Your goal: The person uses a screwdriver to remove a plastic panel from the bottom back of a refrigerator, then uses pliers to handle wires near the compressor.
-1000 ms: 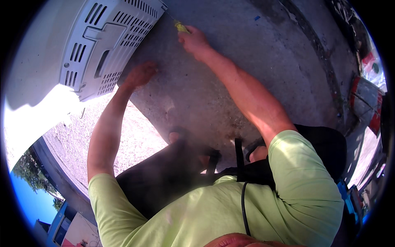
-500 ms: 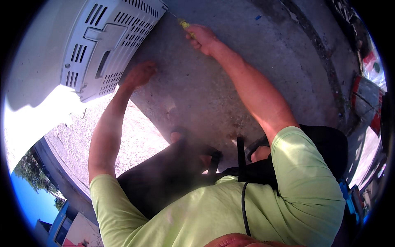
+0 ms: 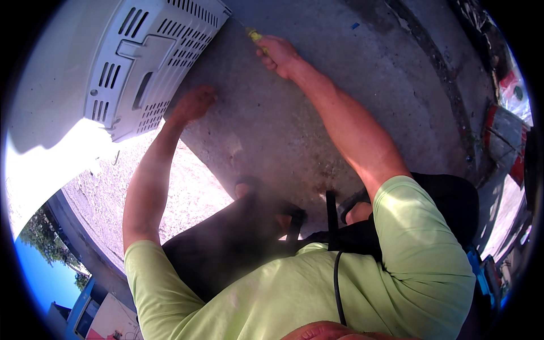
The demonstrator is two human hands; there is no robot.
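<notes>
Screwdriver at the corner of a vented white housing

Right hand (image 3: 280, 55) fingers clamp a yellow-handled screwdriver (image 3: 253, 35), tip at the white vented housing (image 3: 147, 62) on the concrete floor (image 3: 340, 68); left hand (image 3: 195, 103) curls beside it, grip unclear. The housing looks light, stiff plastic, best held by its edges.

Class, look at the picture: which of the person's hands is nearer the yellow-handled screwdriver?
Right. The right hand grips the yellow-handled screwdriver; the left hand rests apart on the concrete below.
</notes>
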